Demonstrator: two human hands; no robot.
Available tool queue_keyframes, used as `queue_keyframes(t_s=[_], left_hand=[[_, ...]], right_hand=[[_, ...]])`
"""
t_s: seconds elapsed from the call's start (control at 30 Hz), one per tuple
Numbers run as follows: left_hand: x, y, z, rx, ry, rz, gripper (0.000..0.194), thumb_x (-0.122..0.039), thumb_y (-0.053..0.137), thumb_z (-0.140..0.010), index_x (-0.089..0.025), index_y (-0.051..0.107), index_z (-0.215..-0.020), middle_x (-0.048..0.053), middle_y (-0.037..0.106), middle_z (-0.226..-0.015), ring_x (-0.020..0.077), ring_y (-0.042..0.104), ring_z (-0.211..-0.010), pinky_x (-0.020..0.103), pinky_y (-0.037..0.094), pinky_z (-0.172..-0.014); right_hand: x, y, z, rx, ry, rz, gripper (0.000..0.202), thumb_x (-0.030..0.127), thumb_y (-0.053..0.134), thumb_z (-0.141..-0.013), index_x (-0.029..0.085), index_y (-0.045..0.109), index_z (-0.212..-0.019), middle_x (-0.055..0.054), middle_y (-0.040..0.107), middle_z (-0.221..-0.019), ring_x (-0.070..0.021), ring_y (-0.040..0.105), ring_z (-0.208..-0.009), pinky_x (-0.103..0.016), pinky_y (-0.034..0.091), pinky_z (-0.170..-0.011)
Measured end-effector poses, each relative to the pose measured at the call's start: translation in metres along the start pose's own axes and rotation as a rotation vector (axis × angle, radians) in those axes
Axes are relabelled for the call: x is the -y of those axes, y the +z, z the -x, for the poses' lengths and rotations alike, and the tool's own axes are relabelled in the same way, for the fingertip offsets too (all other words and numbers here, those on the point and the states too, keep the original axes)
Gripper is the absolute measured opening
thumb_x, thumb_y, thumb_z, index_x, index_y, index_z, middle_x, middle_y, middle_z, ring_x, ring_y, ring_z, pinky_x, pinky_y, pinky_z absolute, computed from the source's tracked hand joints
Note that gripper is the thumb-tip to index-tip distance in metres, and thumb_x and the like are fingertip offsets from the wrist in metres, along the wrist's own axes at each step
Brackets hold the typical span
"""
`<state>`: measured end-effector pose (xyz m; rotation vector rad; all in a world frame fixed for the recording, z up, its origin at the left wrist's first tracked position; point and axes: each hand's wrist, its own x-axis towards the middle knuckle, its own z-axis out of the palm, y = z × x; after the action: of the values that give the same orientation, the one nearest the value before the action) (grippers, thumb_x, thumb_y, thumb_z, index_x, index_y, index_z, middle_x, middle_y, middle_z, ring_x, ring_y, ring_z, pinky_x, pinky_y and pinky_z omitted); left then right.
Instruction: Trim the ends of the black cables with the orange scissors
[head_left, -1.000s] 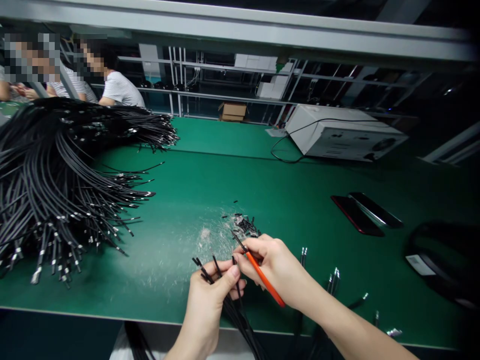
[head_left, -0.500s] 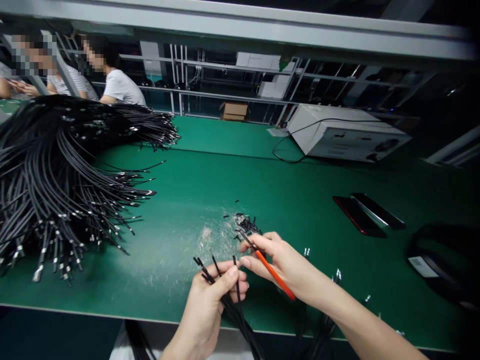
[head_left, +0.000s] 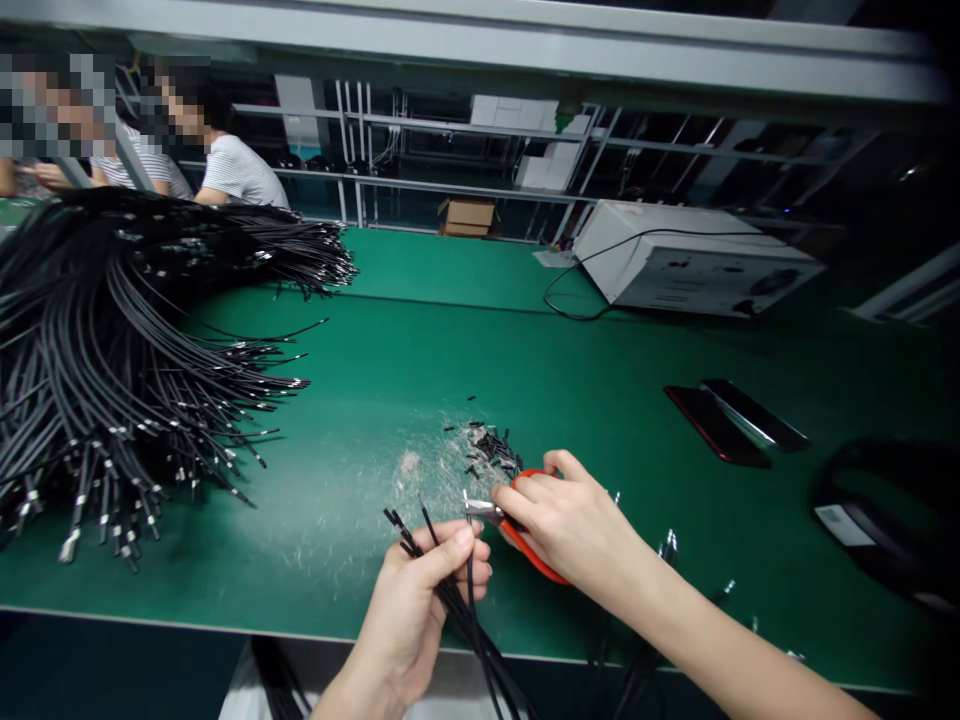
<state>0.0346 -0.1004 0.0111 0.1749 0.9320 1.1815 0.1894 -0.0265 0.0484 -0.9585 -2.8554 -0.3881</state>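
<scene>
Several black cables (head_left: 475, 640) run through my left hand (head_left: 409, 600), which is closed round them near their ends. One cable stands apart, pinched between thumb and fingers, with a pale tip pointing up. My right hand (head_left: 566, 515) is wrapped round red-orange-handled cutters (head_left: 531, 548). Their metal jaws lie at the tip of the pinched cable; whether they are closed on it I cannot tell. Just beyond the cutters is a small pile of short black offcuts (head_left: 491, 445), with fine pale strands (head_left: 411, 470) scattered beside it on the green table (head_left: 420, 370).
A large heap of black cables (head_left: 142, 350) covers the table's left. At the right lie two phones (head_left: 716, 425) and a black object with a white label (head_left: 844, 533). A white machine (head_left: 690, 258) stands behind them. Two people (head_left: 240, 170) sit at the far left.
My right hand has turned and moved the cutters, bringing their jaws to the tip of the separate cable. My left hand keeps its hold, almost unmoved.
</scene>
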Motion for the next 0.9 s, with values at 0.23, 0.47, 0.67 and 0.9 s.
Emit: queue_keyframes(t_s=[0.23,0.47,0.67,0.9], left_hand=[[-0.001,0.0,0.0,-0.005,0.003,-0.008,0.018,-0.019,0.072,-0.069,-0.008,0.07,-0.084,0.006,0.068,-0.067,0.0096,0.06,-0.055,0.02,0.049,-0.055],[-0.002,-0.002,0.0,-0.003,0.012,-0.028,0.019,-0.02,0.073,-0.068,-0.009,0.069,-0.083,0.006,0.068,-0.067,0.0099,0.061,-0.056,0.02,0.049,-0.055],[-0.001,-0.002,-0.003,-0.002,0.015,-0.026,0.02,-0.02,0.073,-0.068,-0.009,0.069,-0.084,0.006,0.068,-0.068,0.0103,0.061,-0.057,0.02,0.05,-0.057],[-0.001,0.002,-0.002,0.067,0.029,-0.054,0.022,-0.021,0.075,-0.067,-0.009,0.069,-0.083,0.007,0.068,-0.07,0.0122,0.062,-0.063,0.022,0.051,-0.062]], right_hand=[[-0.007,-0.005,-0.002,0.029,-0.082,0.059,0.023,0.009,0.039,-0.084,0.018,0.054,-0.069,0.0,0.056,-0.052,-0.0114,0.046,-0.047,-0.033,0.025,-0.077],[-0.009,-0.005,-0.005,0.047,-0.129,0.065,0.023,0.01,0.04,-0.085,0.018,0.054,-0.068,-0.001,0.059,-0.056,-0.0121,0.047,-0.049,-0.033,0.025,-0.075],[-0.016,0.0,-0.008,0.074,-0.052,-0.093,0.024,0.021,0.044,-0.084,0.018,0.054,-0.062,-0.001,0.057,-0.049,-0.0102,0.044,-0.045,-0.032,0.029,-0.07],[0.014,-0.001,-0.012,0.315,0.487,-1.222,0.033,0.048,0.042,-0.085,0.018,0.056,-0.083,0.002,0.056,-0.054,-0.0101,0.046,-0.039,-0.021,0.033,-0.039]])
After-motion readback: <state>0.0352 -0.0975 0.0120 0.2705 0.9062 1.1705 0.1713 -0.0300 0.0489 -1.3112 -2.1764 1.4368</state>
